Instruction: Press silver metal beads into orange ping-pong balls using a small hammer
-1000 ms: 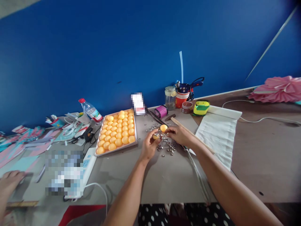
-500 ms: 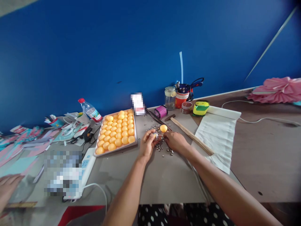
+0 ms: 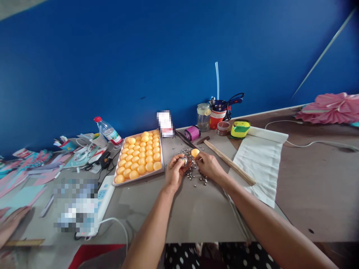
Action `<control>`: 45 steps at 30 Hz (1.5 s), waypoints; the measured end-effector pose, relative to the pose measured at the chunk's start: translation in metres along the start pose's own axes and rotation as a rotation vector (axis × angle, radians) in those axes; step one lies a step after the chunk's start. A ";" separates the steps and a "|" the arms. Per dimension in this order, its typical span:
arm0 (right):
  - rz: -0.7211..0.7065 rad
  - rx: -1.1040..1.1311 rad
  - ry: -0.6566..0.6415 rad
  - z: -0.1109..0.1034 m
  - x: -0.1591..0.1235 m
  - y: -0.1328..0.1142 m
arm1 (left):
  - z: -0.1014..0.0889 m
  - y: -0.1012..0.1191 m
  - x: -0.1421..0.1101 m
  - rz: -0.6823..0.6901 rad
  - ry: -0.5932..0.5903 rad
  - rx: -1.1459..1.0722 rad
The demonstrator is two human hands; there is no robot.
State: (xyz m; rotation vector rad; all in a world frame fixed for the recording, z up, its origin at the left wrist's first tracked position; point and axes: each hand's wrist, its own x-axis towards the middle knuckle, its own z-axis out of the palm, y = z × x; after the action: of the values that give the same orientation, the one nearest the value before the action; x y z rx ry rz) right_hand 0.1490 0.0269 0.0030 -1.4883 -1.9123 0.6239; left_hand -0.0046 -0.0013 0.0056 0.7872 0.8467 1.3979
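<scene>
A small ball sits in the left hand, held between thumb and curled fingers; the part that shows has silvery bright spots with a patch of orange, so it looks partly covered in shiny metal. Below and beyond it on the table, metal beads lie in a loose scatter, small, rounded and glossy, thick between the two hands and thinner toward the near edge. A plain orange ball rests at the far side of the scatter, smooth and bright, just by the fingers of the right hand. That hand is bent with its fingertips drawn together and pointing down at the beads, but whether they pinch anything cannot be told. To the left, a tray holds rows of similar orange balls, a few lying on top of the others. The left hand's fingers hide much of the ball they hold, and the right hand covers some of the beads. A co-worker's hand at the left edge is cut off and blurred, and blocky squares mask a phone-like shape standing behind the tray.
</scene>
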 end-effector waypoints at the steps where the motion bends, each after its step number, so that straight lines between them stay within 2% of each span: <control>1: 0.028 0.076 0.015 0.000 0.000 -0.001 | 0.000 0.000 0.000 -0.001 -0.003 -0.012; 6: 0.112 0.505 0.004 0.001 0.003 -0.002 | -0.002 0.001 0.001 -0.005 -0.021 -0.069; 12: 0.134 0.986 -0.185 -0.001 0.001 -0.007 | -0.002 0.000 0.000 0.012 -0.017 -0.056; 16: 0.204 1.164 -0.281 -0.005 -0.003 -0.013 | 0.000 0.001 -0.001 0.005 0.012 -0.032; 20: 0.212 1.186 -0.266 -0.004 -0.005 -0.017 | 0.003 0.001 -0.001 -0.009 0.007 0.003; 29: 0.200 0.965 -0.176 0.005 -0.004 -0.015 | 0.004 -0.002 -0.002 0.031 -0.033 0.048; 45: 0.231 1.120 -0.248 0.012 -0.004 -0.011 | -0.008 -0.012 0.000 0.106 -0.055 0.223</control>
State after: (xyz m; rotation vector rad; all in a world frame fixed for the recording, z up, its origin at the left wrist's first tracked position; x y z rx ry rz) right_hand 0.1336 0.0204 0.0018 -0.8806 -1.1250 1.6845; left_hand -0.0051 -0.0018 -0.0090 1.0496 0.9395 1.3829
